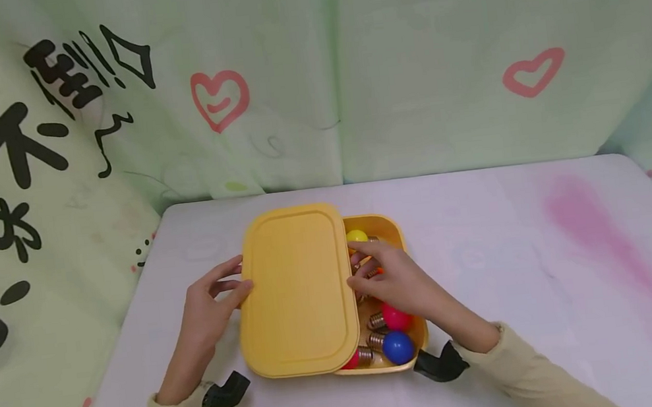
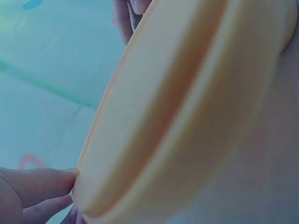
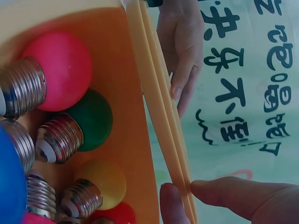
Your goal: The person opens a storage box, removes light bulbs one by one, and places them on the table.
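Observation:
A yellow rectangular lid (image 1: pixel 296 293) is held above the left part of a yellow box (image 1: pixel 391 226), hiding that part of its inside. My left hand (image 1: pixel 208 309) pinches the lid's left edge between thumb and fingers. At the opposite edge, my right hand (image 1: pixel 390 275) pinches the lid, thumb and finger on either side of the rim in the right wrist view. Coloured light bulbs with metal screw bases lie loose in the box, among them a blue bulb (image 1: pixel 397 347), a pink bulb (image 3: pixel 63 70), a green bulb (image 3: pixel 91 122) and a yellow bulb (image 3: pixel 103 182).
Box and hands are over a white table (image 1: pixel 511 317) with a pink smear (image 1: pixel 590 215) on its right side. A pale green curtain (image 1: pixel 408 75) with hearts and black writing hangs behind and to the left. Dark straps (image 1: pixel 225 393) show at both wrists.

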Motion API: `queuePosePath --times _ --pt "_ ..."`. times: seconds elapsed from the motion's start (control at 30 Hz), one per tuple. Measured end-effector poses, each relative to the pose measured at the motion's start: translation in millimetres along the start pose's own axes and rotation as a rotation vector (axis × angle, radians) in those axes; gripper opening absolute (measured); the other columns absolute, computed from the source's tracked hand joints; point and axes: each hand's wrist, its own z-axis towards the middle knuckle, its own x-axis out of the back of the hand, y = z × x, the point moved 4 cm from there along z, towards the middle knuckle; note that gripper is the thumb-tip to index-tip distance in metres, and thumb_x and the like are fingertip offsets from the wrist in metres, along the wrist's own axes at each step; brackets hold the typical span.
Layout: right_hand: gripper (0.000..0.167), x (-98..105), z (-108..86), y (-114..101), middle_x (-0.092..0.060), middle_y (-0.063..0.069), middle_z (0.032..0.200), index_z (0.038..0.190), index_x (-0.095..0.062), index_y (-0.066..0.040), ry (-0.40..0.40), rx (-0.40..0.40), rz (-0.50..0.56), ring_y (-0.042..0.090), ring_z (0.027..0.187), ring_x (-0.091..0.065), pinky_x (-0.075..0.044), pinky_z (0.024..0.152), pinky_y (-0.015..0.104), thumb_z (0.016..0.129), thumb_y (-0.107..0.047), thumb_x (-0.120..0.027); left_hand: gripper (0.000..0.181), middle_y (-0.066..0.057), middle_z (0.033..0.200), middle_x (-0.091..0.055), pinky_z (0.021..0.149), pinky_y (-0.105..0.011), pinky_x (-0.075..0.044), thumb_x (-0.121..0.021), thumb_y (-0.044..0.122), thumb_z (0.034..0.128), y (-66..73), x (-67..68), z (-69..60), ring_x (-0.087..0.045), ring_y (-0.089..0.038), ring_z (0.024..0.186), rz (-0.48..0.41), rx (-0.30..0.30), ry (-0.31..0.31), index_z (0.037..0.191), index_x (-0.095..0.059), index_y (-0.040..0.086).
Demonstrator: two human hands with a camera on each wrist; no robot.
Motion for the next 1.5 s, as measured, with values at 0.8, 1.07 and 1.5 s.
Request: queuePosePath --times 0.8,1.07,1.5 --pt "0.057 -26.8 21.3 -21.9 -0.06 0.017 0.115 0.141 -0.046 0.009 -0.05 0.04 -0.051 0.021 0.093 -0.067 -0.059 0.077 0.023 0.09 -0.002 -0.069 0.049 -0.01 0.132 -0.056 0.073 -0.015 -0.055 -0.068 0.02 0.0952 -11.6 31.0 -5.3 -0.057 -0.001 0.095 0.056 0.053 0.057 0.142 -0.055 0.013" --pt "0.057 -35.4 30.1 -30.7 -0.06 0.016 0.112 0.139 -0.047 0.01 -0.062 0.044 -0.102 0.021 0.095 -0.067 -0.059 0.082 0.025 0.089 -0.003 -0.07 0.049 -0.005 0.128 -0.057 0.073 -0.016 -0.056 -0.068 0.021 0.0951 -16.7 41.5 -4.1 -0.057 0.001 0.093 0.072 0.039 0.077 0.141 -0.056 0.012" --pt "0.036 -55.3 45.3 -41.3 -0.059 0.011 0.102 0.122 -0.057 0.004 -0.13 0.027 -0.137 0.017 0.087 -0.063 -0.055 0.072 0.019 0.09 -0.006 -0.07 0.049 -0.014 0.136 -0.056 0.07 -0.012 -0.053 -0.064 0.027 0.0975 -27.3 59.3 -1.8 -0.052 0.006 0.092 0.2 0.001 0.094 0.143 -0.054 0.009"
